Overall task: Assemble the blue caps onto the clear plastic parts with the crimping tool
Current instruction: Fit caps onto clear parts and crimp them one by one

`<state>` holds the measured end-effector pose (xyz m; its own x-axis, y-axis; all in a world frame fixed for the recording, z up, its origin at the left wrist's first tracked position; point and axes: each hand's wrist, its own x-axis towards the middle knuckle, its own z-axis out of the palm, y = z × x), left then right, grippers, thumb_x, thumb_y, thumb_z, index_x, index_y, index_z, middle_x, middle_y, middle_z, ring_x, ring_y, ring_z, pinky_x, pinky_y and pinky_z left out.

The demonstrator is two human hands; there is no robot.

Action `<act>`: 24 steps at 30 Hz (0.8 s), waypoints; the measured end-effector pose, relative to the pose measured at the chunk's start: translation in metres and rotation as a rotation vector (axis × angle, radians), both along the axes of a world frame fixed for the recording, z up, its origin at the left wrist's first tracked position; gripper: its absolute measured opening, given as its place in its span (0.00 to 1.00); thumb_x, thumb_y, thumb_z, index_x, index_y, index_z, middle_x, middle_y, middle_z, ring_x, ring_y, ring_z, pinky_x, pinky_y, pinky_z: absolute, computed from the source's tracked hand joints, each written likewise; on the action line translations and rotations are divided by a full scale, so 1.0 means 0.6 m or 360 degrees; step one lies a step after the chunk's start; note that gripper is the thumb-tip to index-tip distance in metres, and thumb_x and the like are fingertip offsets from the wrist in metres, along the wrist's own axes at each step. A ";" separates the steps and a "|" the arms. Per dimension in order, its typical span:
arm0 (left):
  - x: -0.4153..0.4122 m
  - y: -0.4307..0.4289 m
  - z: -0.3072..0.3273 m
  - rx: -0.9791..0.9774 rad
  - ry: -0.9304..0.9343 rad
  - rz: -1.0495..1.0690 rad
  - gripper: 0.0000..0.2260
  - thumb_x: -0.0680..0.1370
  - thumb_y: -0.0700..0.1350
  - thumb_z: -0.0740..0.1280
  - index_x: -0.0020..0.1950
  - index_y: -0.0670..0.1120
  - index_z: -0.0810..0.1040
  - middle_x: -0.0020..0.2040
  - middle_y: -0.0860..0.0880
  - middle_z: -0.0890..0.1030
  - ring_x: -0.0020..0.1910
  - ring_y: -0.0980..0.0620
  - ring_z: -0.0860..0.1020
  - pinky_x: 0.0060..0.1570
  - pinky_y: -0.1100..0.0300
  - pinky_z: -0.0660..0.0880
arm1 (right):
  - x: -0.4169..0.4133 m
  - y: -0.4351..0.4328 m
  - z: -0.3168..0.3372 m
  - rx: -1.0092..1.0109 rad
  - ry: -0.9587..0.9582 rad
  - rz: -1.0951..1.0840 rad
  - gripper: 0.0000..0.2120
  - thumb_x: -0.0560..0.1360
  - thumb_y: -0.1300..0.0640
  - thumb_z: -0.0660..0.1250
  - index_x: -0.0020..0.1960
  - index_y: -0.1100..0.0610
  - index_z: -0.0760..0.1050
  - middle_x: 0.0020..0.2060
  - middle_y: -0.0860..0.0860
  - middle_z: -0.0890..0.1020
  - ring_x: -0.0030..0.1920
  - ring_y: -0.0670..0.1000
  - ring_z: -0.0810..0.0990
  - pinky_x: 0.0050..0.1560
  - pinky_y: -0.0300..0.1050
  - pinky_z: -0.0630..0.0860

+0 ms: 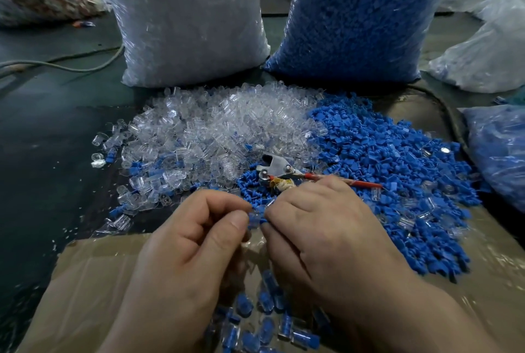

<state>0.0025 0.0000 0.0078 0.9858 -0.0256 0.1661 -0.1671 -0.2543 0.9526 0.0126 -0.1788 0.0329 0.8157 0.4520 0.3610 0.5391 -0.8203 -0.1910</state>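
Observation:
My left hand (193,241) and my right hand (321,227) meet at the centre, fingertips pinching a small piece with a blue cap in a clear plastic part (257,217) between them. The crimping tool (279,172), metal with red handles, lies on the pile just beyond my right hand, held by neither hand. A heap of clear plastic parts (204,131) spreads at the left, a heap of blue caps (383,159) at the right. Several assembled pieces (264,321) lie below my hands in a cardboard box.
A large bag of clear parts (184,20) and a large bag of blue caps (358,17) stand behind the heaps. The cardboard box (96,273) sits at the near edge. More plastic bags (494,153) lie at the right. A cable (71,65) runs at far left.

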 end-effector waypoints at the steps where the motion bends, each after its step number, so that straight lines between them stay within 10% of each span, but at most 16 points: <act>1: 0.001 0.001 0.000 0.0013 0.0010 0.0033 0.17 0.68 0.66 0.63 0.49 0.59 0.82 0.32 0.53 0.81 0.28 0.61 0.76 0.29 0.66 0.73 | -0.001 0.001 0.000 0.0018 -0.0008 0.0028 0.15 0.80 0.50 0.56 0.40 0.53 0.76 0.35 0.48 0.77 0.38 0.52 0.75 0.44 0.52 0.69; 12: 0.000 0.006 -0.002 0.0081 -0.0001 -0.0145 0.23 0.72 0.72 0.62 0.39 0.52 0.75 0.25 0.55 0.70 0.24 0.60 0.67 0.24 0.65 0.64 | -0.013 0.016 0.005 0.0274 0.0129 0.0149 0.13 0.79 0.51 0.58 0.41 0.55 0.74 0.35 0.48 0.74 0.36 0.50 0.71 0.39 0.46 0.68; 19: 0.004 0.007 0.008 0.0221 -0.0496 -0.0365 0.10 0.79 0.63 0.64 0.51 0.58 0.77 0.42 0.53 0.79 0.34 0.55 0.78 0.33 0.66 0.73 | -0.016 0.010 0.022 0.1387 0.1517 -0.0014 0.12 0.71 0.50 0.60 0.30 0.52 0.71 0.24 0.45 0.69 0.26 0.45 0.67 0.28 0.44 0.63; 24: 0.008 0.032 0.016 0.0433 -0.0294 -0.0293 0.10 0.71 0.62 0.68 0.45 0.59 0.80 0.39 0.55 0.82 0.34 0.56 0.80 0.31 0.67 0.74 | -0.014 0.004 0.006 0.0544 0.0712 -0.0262 0.16 0.74 0.39 0.54 0.40 0.50 0.71 0.33 0.46 0.77 0.33 0.44 0.74 0.31 0.48 0.72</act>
<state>0.0074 0.0192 0.0175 0.9145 -0.2676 0.3035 -0.3965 -0.4435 0.8038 0.0044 -0.1762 0.0364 0.9720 0.2250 0.0685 0.2159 -0.7383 -0.6390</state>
